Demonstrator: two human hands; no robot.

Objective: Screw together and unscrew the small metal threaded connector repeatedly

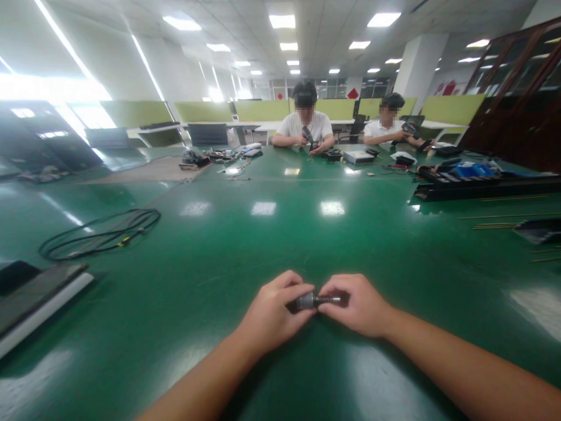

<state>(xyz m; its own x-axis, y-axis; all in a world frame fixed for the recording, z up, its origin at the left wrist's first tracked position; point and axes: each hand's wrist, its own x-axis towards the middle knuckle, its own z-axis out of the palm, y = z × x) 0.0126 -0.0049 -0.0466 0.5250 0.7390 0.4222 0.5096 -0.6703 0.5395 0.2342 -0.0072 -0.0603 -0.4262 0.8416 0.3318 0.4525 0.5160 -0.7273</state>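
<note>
A small dark grey cylindrical part with a thin silver shaft (308, 301) lies level between my hands, low in the middle of the head view. My left hand (277, 310) is closed round its thick grey end, and those fingers hide the rear of it. On the other side, my right hand (357, 304) pinches the thin shaft between thumb and fingers. The shaft's bright tip shows inside the curl of that hand. Both hands are just over the green tabletop (302, 245). What exactly the part is, I cannot make out.
A coiled black cable (109, 234) lies at the left, with a flat dark slab with a white edge (48, 304) nearer me. Across the table two people (304, 126) hold dark tools. Black channels (464, 188) and thin brass-coloured rods (495, 225) lie at the right.
</note>
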